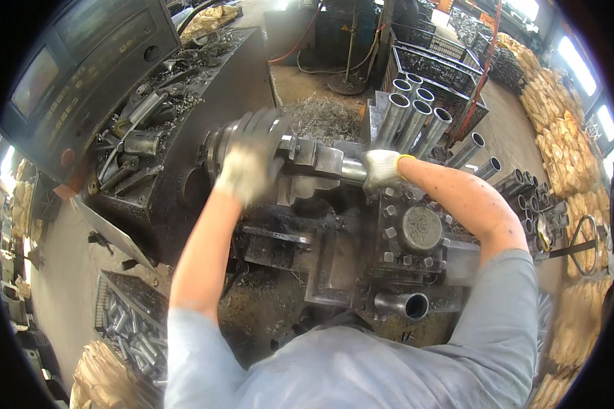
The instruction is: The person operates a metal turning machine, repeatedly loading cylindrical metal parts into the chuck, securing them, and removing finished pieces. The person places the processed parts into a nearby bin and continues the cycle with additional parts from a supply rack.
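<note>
My left hand (247, 160), in a pale glove with dark-stained fingers, is blurred by motion. Its fingers look stretched and apart over the lathe chuck (215, 153). Steel chuck jaws (314, 157) project to the right of it. My right hand (382, 168), also gloved, is closed around a shiny metal tube (353, 170) whose left end meets the jaws. Below that hand sits the lathe's tool post (421, 228), with a round cap and several square-headed bolts. Another metal tube (406, 305) lies on the machine, close to my body.
Several upright tubes (416, 119) stand behind my right hand, with more tubes (525, 194) stacked at the right. Loose tools and shavings cover the headstock top (184, 82). A crate of short metal pieces (126, 327) stands lower left. Black crates (436, 68) are at the back.
</note>
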Demonstrator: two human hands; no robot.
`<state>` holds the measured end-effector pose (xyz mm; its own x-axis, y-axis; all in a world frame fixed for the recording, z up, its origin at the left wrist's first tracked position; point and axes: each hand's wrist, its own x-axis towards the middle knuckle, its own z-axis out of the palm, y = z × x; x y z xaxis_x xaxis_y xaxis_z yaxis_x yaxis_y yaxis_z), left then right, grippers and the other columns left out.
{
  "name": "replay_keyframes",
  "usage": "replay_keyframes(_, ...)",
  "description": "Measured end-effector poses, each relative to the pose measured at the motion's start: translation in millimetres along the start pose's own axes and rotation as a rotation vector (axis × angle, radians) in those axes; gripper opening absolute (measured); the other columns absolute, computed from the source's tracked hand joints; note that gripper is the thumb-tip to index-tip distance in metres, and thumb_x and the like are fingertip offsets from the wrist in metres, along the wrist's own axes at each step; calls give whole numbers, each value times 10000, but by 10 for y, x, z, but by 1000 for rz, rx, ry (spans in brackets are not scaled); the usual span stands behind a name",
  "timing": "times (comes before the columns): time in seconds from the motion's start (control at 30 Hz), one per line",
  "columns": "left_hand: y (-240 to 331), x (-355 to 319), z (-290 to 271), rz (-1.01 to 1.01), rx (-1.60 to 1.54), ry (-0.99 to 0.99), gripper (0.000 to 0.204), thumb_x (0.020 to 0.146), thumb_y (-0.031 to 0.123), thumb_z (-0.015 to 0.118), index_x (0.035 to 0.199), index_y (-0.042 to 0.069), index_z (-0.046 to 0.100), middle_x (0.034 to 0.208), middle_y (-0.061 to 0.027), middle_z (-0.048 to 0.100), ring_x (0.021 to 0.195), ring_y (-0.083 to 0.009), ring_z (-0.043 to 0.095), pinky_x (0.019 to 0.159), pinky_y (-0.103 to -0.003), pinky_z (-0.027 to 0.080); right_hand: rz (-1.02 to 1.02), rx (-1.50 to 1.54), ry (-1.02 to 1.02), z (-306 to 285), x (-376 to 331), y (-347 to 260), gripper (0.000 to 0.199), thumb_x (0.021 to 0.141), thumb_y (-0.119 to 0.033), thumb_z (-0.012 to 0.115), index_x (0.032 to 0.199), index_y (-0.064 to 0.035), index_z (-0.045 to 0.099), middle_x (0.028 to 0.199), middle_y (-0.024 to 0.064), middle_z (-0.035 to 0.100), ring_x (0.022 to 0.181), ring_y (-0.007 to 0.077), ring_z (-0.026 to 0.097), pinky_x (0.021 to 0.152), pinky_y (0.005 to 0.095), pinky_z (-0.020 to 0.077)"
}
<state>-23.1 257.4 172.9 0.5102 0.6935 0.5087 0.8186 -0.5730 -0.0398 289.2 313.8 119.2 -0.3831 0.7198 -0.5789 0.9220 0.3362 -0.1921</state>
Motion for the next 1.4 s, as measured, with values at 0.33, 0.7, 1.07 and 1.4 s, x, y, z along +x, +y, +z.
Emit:
replay_keyframes(0.33,473,-3837,658,-1706,-1531,898,466,1092,503,476,917,121,676,786,-31,629,676,-215,551,684,-380,485,25,-185,9,-22,105,158,462,790,-481,780,832,-22,807,765,179,769,731,320,759,733,451,610)
replay_keyframes(0.7,-352,-4651,348,-1883,-1701,955,423,1121,473,500,796,206,543,643,39,482,556,-157,450,571,-325,408,-509,363,234,48,345,251,901,712,-285,905,1485,-27,520,1202,171,729,1072,271,691,952,401,566)
replay_keyframes(1.07,-310,-4868,519,-1890,-1260,896,477,1081,476,589,1078,5,663,724,-50,566,575,-191,521,531,-364,440,-266,-366,107,483,549,1280,610,767,-306,794,1287,-5,692,1083,249,779,1011,362,772,892,472,617)
replay_keyframes(1.4,175,-3590,-722,-779,332,762,330,975,69,727,1272,-59,661,1129,-197,752,1003,-312,754,954,-414,611,113,-3,441,813,-1210,1838,336,832,-263,720,1098,-79,809,1065,229,783,1021,422,750,923,484,591)
